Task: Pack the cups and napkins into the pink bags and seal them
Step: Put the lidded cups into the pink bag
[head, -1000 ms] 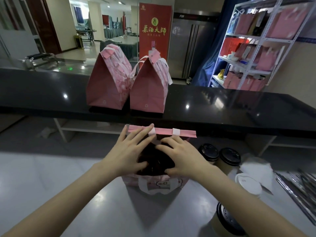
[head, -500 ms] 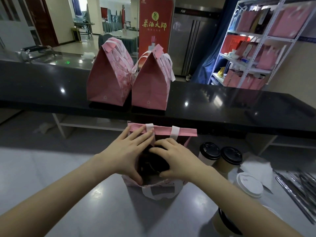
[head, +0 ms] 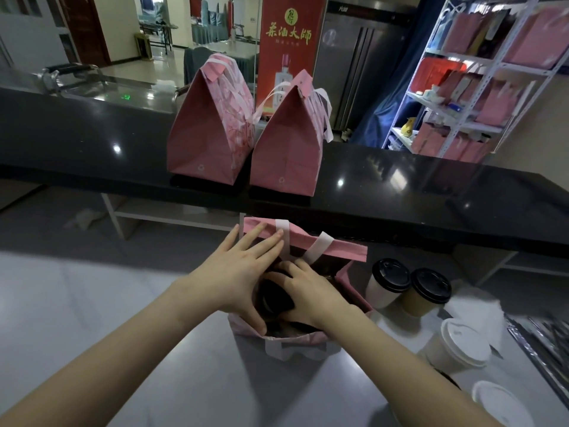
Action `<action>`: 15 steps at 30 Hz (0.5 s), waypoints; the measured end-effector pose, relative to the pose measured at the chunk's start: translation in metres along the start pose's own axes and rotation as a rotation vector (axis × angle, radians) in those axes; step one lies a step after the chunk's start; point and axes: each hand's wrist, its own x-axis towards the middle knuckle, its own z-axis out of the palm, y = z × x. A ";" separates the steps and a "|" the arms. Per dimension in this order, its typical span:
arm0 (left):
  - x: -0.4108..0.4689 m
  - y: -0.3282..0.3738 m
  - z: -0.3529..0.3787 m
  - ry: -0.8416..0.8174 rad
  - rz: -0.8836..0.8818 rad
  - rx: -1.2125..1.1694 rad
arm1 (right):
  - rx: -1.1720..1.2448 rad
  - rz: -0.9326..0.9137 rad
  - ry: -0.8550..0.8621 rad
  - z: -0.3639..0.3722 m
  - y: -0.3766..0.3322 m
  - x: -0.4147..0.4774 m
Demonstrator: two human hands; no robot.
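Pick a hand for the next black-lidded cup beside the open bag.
Right. The right hand is in the open bag, and the two black-lidded cups stand just right of it; the left hand rests on the bag's left rim, farther off.

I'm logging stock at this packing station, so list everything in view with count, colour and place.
sealed bags: 2, pink, side by side on the black counter
open bag: 1, pink, on the grey table
black-lidded cups: 2, right of the open bag
black lid: at least 1, inside the open bag
white-lidded cup: 1, table's right side
white lid: 1, bottom right edge
napkins: white pile, behind the white-lidded cup
shelf rack: 1, white, back right
banner: 1, red, behind the counter
left hand: fingers straight, on the open bag's rim
right hand: inside the open bag, on the black lid
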 end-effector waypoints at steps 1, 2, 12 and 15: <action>0.000 -0.001 0.001 -0.002 -0.002 -0.013 | 0.007 0.011 0.005 0.001 0.002 -0.001; 0.000 -0.002 0.002 -0.001 -0.003 -0.021 | 0.005 0.017 0.010 0.002 0.003 -0.001; 0.003 -0.010 0.009 0.000 -0.010 -0.051 | -0.006 0.076 -0.052 0.014 0.003 0.017; 0.005 -0.012 0.010 -0.007 -0.013 -0.048 | -0.013 0.083 -0.089 0.019 0.004 0.023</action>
